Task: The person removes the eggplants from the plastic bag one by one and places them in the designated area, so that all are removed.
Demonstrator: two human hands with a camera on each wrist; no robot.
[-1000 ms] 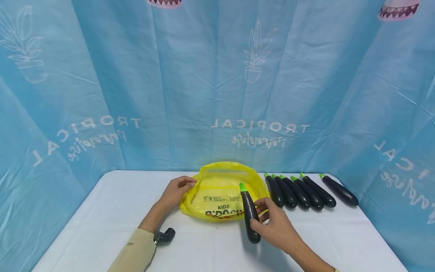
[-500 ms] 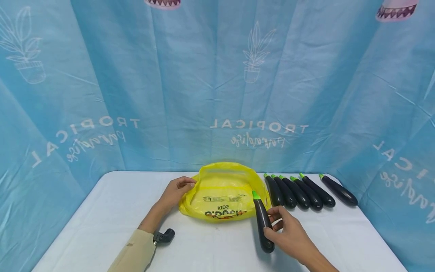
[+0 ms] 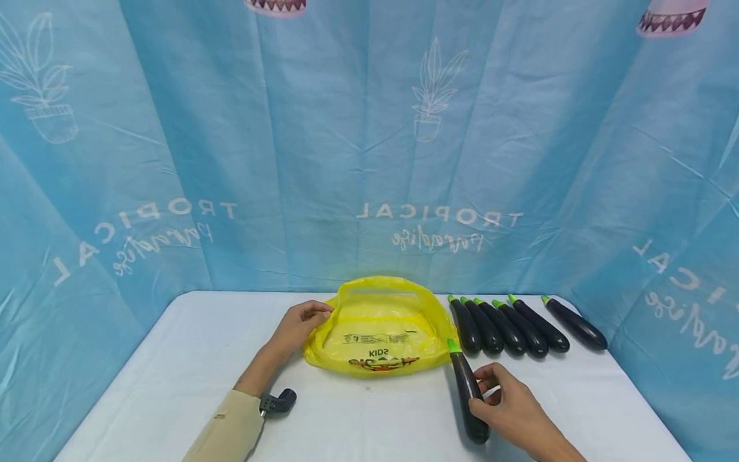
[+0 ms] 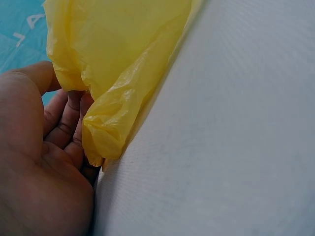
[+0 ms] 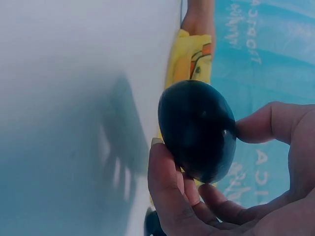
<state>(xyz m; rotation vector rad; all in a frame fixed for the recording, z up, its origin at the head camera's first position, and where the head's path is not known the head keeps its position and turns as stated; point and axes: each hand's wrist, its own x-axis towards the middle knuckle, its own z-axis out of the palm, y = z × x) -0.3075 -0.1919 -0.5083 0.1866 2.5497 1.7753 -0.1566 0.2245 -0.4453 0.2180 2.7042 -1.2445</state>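
Note:
A yellow plastic bag (image 3: 378, 324) lies on the table with its mouth held wide, printed lettering showing inside. At its left edge my left hand (image 3: 300, 327) pinches the rim; the left wrist view shows the crumpled bag edge (image 4: 110, 118) between thumb and fingers. My right hand (image 3: 510, 404) grips a dark eggplant (image 3: 469, 398) with a green stem, thumb on one side and fingers on the other. The stem end overlaps the bag's lower right edge in the head view. Seen end-on in the right wrist view, the eggplant (image 5: 197, 130) appears raised, with a shadow on the cloth.
Several more eggplants (image 3: 508, 330) lie side by side right of the bag, and one eggplant (image 3: 574, 323) sits apart at the far right. A white cloth covers the table (image 3: 346, 423). A blue printed curtain (image 3: 312, 160) hangs behind and along both sides.
My right hand has moved right and toward the near edge with the eggplant, away from over the bag. The left hand and the bag stay in place.

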